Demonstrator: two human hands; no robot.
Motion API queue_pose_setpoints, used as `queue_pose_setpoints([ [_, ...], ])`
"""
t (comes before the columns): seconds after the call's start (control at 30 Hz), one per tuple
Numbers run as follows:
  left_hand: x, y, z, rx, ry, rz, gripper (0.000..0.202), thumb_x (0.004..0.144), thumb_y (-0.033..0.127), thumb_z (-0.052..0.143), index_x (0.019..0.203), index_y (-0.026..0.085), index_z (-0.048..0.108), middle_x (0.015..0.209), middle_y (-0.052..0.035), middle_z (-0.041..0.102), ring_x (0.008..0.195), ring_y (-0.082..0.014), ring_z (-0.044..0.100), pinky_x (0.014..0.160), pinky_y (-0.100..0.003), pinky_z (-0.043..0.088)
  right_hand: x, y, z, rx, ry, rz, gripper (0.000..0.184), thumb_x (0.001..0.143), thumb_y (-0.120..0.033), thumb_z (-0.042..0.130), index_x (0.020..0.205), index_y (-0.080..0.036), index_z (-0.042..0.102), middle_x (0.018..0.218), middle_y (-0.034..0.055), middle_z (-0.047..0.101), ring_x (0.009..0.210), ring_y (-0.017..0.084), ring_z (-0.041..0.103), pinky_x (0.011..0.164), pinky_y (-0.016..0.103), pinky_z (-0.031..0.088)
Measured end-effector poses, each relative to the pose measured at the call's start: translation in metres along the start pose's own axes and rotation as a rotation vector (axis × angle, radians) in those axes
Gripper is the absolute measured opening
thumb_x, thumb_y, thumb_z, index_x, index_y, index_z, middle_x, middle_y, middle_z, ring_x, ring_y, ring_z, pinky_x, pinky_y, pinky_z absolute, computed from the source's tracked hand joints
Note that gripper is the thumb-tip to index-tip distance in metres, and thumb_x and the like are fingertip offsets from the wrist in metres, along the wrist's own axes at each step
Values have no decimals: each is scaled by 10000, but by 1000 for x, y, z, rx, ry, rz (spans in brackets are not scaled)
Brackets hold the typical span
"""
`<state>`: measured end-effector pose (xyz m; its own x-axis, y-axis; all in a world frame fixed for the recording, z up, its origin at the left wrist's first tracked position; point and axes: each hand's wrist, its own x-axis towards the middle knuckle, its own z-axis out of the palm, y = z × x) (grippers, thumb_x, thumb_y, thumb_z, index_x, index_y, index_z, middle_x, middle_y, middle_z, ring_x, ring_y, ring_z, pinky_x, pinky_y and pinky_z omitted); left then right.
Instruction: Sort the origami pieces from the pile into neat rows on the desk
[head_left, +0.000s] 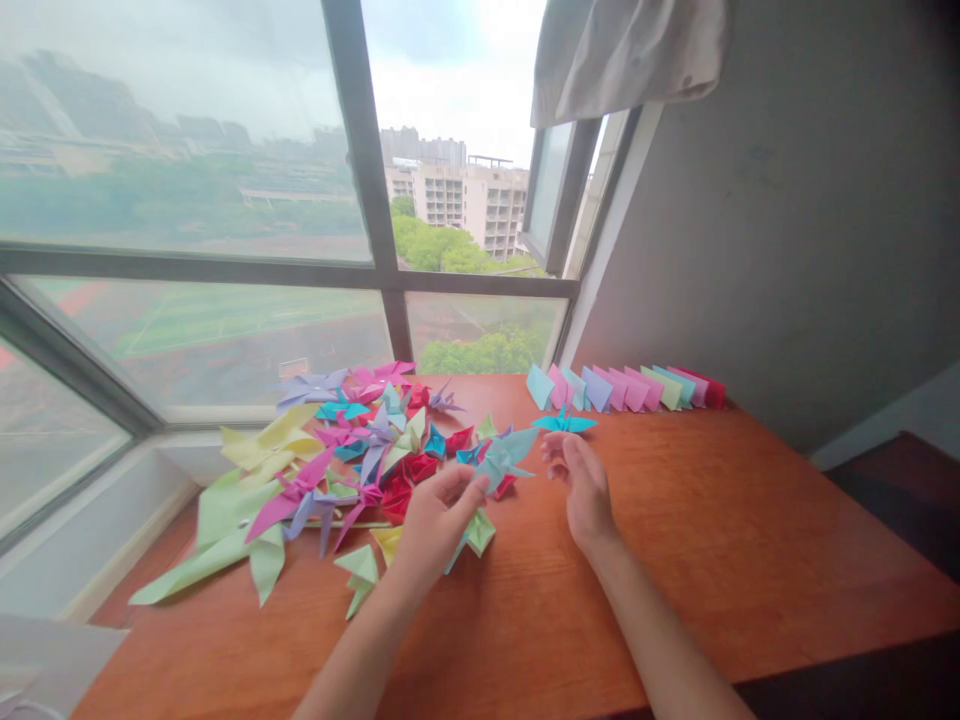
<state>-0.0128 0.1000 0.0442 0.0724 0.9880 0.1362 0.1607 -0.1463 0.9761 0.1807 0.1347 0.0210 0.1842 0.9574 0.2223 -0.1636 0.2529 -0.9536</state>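
Note:
My left hand (435, 520) pinches a light teal paper crane (506, 455) by its lower part and holds it just above the wooden table (712, 540). Several folded cranes of pink, purple, red, green and yellow paper form a pile (352, 460) just left of that hand. My right hand (581, 490) hovers a little right of the held crane, fingers loosely apart, with nothing in it. A brighter blue crane (564, 422) sits on the table just beyond my right hand.
A row of folded coloured papers (626, 388) stands along the table's far right edge by the grey wall. Large pale green cranes (225, 540) lie at the left. The window frame borders the table's far side.

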Motion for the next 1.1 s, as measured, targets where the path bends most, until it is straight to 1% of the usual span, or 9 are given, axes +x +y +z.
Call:
queue_pose_setpoints([
  [0.07,-1,-1,1,187,47,73,227,882,364,602,781,175,676,673,1,645,609,-138,568,570,-223,413,-5,-4,2,-117,-86,-158,322,930,-479,491,977,-209,661,973,54,646,882,179,579,698,280,460],
  [0.13,-2,0,3,347,55,145,187,896,315,586,801,189,685,727,-4,677,654,-151,596,615,-240,437,-8,-6,4,-258,-157,-304,277,903,-448,551,1019,-216,650,1027,60,645,936,200,581,752,308,470],
  [0.2,-3,1,4,421,45,219,162,908,271,567,821,200,684,804,-15,705,724,-165,629,657,-253,462,-11,-6,6,-400,-195,-406,244,859,-398,629,1023,-218,644,1026,62,645,925,206,581,743,313,475],
  [0.27,-3,1,6,443,46,292,140,906,237,567,825,204,677,909,-35,724,833,-184,658,725,-270,491,-11,-5,8,-524,-203,-461,220,827,-341,676,1004,-216,646,993,59,651,890,204,577,725,314,477],
  [0.33,-3,0,7,462,54,350,114,895,215,582,832,210,677,1001,-51,727,931,-200,668,810,-298,504,-11,-3,10,-598,-205,-475,197,820,-304,683,991,-213,649,958,56,658,865,202,574,718,317,478],
  [0.4,-4,-3,8,492,47,378,98,892,204,588,855,218,678,1038,-53,726,959,-207,675,842,-316,508,-10,-1,10,-626,-216,-465,158,828,-283,672,968,-213,657,916,47,662,828,194,569,693,310,475],
  [0.57,-6,-6,9,544,16,374,104,903,199,579,869,226,672,1053,-40,726,935,-201,690,797,-305,528,-9,-1,9,-629,-288,-449,108,826,-256,669,927,-217,675,895,40,665,801,183,562,664,294,472],
  [0.93,-6,-6,9,547,21,383,110,904,198,578,858,227,674,1061,-47,720,919,-195,689,784,-301,531,-8,3,9,-619,-284,-433,104,833,-290,672,908,-220,688,879,42,665,823,186,588,657,287,490],
  [1.1,-4,-4,7,522,75,351,117,895,213,584,823,223,675,1013,-47,735,931,-204,681,804,-312,519,-7,0,7,-600,-292,-407,144,831,-303,673,945,-215,677,898,44,667,809,177,598,636,275,493],
])
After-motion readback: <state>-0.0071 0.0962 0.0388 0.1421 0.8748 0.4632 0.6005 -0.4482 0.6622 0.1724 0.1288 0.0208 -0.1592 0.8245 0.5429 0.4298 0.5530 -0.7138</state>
